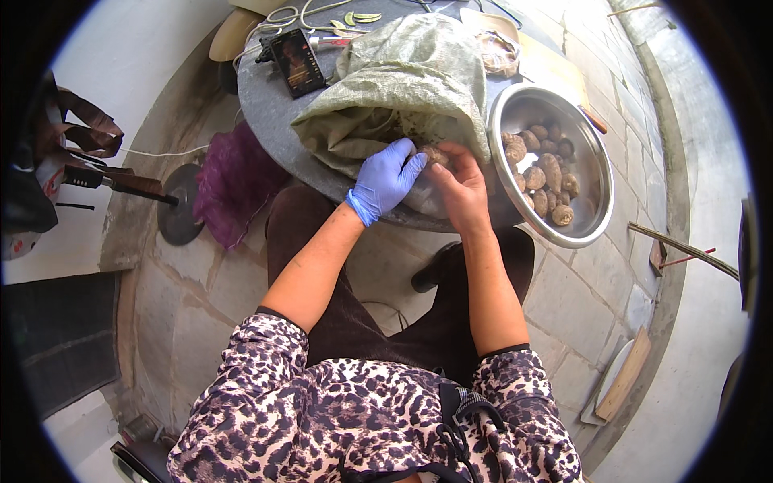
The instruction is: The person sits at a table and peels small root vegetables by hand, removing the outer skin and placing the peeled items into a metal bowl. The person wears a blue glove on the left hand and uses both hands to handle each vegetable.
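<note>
In a blue disposable glove, my left hand (388,180) grips one side of a brown taro corm (434,156). My bare right hand (464,188) holds the same corm from the other side, fingertips around it. Both hands are at the mouth of a pale green woven sack (416,78), which lies on a round grey table (266,115) with its opening towards me. Bits of dirt show on the sack's inner face. To the right, a steel basin (595,211) contains several brown corms (550,172) of mixed sizes.
A phone (298,63) with a lit screen leans left of the sack, near white cables (284,19). Beyond the basin are a wooden board (552,63) and an orange-brown handle (593,119). A purple mesh bag (232,181) hangs low at the table's left, beside a round black base (181,205).
</note>
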The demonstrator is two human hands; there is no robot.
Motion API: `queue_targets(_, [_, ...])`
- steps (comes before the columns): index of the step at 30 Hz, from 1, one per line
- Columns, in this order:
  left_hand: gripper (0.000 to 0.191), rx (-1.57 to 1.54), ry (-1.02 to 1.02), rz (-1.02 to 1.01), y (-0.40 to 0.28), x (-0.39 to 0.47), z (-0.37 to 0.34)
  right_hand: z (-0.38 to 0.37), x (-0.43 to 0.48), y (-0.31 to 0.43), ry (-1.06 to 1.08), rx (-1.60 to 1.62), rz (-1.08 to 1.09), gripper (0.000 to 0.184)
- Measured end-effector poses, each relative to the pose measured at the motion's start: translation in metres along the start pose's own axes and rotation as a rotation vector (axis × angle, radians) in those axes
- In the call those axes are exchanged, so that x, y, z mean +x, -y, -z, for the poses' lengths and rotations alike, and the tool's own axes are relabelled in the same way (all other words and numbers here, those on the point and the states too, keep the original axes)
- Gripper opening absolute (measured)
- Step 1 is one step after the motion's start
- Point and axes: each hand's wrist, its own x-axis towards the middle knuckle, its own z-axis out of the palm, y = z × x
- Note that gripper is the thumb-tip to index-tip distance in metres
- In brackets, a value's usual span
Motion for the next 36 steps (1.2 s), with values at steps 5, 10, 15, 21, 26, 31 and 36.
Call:
queue_targets(5, [0.017, 0.185, -0.06, -0.161, 0.0, 0.001, -0.002, 0.001, -0.001, 0.001, -0.003, -0.044, -0.032, 0.038])
queue_targets(10, [0.01, 0.083, -0.136, -0.152, 0.004, -0.001, -0.002, 0.005, -0.002, 0.001, 0.062, 0.051, -0.115, 0.031])
queue_targets(15, [0.011, -0.023, -0.291, -0.047, 0.009, 0.006, -0.003, 0.01, -0.001, 0.001, 0.052, 0.351, -0.187, 0.027])
queue_targets(21, [0.024, -0.026, 0.053, -0.005, 0.003, 0.001, 0.003, 0.009, 0.001, -0.004, 0.044, 0.24, -0.207, 0.028])
queue_targets(26, [0.022, 0.076, -0.066, -0.253, 0.001, 0.002, -0.001, 0.01, 0.0, -0.007, 0.05, 0.218, -0.243, 0.027])
queue_targets(31, [0.018, 0.094, -0.204, -0.155, 0.007, 0.003, -0.011, 0.012, 0.002, -0.006, 0.172, 0.363, -0.24, 0.028])
queue_targets(36, [0.023, -0.016, -0.366, -0.127, 0.008, 0.009, -0.008, 0.01, 0.001, -0.005, 0.073, 0.315, -0.188, 0.027])
